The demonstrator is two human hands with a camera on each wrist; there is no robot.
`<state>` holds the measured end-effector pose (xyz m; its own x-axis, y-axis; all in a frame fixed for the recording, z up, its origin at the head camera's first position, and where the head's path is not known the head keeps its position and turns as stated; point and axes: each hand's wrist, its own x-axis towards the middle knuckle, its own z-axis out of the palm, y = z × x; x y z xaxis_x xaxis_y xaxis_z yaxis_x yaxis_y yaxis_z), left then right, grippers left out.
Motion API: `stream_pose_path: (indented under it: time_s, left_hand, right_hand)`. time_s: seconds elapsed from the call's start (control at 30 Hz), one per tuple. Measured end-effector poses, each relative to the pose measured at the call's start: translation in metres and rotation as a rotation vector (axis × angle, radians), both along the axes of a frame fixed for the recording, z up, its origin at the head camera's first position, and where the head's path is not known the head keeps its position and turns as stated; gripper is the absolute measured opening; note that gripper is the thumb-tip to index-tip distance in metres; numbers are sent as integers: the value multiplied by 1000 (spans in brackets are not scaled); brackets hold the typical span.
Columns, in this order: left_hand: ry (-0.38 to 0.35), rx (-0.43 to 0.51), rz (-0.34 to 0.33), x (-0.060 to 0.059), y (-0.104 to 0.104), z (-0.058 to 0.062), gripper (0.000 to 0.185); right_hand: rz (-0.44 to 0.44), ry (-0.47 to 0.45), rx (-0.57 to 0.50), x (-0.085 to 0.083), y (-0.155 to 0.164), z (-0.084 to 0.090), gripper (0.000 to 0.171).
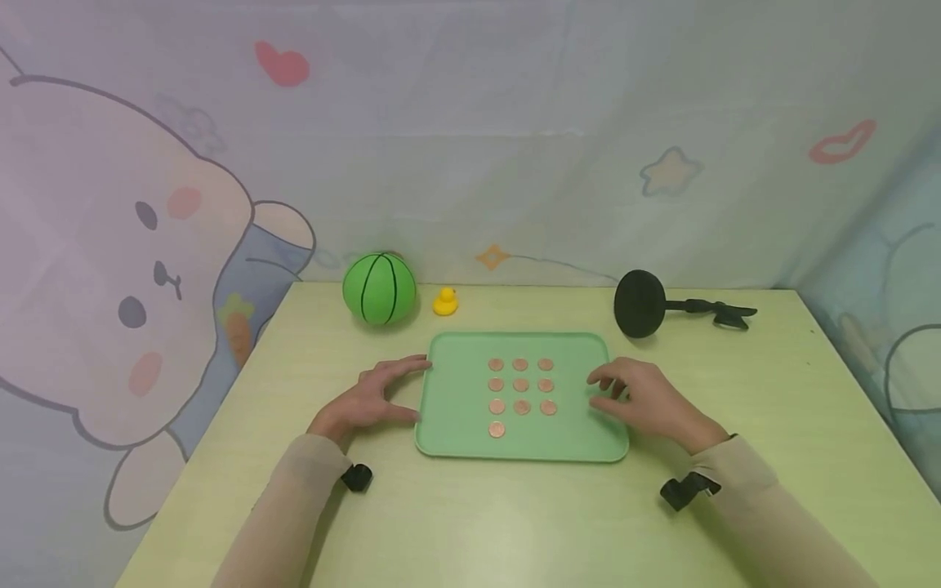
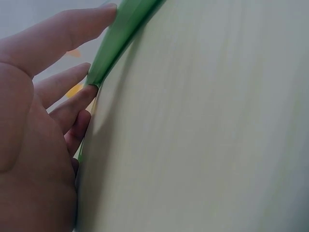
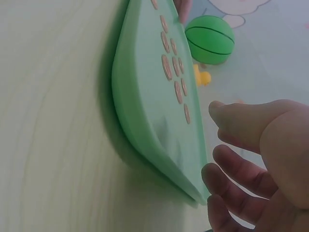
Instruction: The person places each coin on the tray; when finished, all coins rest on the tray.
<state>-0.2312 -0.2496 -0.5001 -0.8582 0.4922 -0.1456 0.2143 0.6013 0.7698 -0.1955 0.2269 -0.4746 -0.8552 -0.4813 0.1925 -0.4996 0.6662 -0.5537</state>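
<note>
A light green tray [image 1: 456, 408] lies flat on the table and carries several copper coins [image 1: 520, 385] laid out in a neat grid, with one more below the left column. My left hand [image 1: 397, 392] rests at the tray's left edge. In the left wrist view its hand [image 2: 79, 53] has the thumb and fingertips touching the tray's rim [image 2: 120, 34]. My right hand [image 1: 599, 392] hovers over the tray's right edge with loosely bent fingers and holds nothing. The right wrist view shows that hand [image 3: 227, 145] just off the tray [image 3: 145, 96], with the coins [image 3: 174, 63] beyond it.
A green ball [image 1: 379, 288] and a small yellow duck [image 1: 444, 302] sit behind the tray near the table's back edge. A black disc on a stalk with a clip [image 1: 639, 304] lies at the back right. The pale yellow-green table [image 1: 515, 523] ends at a printed cloth backdrop.
</note>
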Motion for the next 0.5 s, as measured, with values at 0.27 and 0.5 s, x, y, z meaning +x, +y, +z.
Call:
stream_pose_path:
  time_s: [0.27, 0.5]
  left_hand:
    - [4, -5, 0, -1, -2, 1, 86]
    - [-21, 18, 21, -2, -5, 1, 86]
  right_hand:
    - [-6, -25, 7, 0, 11, 3, 23]
    - [-49, -3, 34, -1, 22, 7, 23]
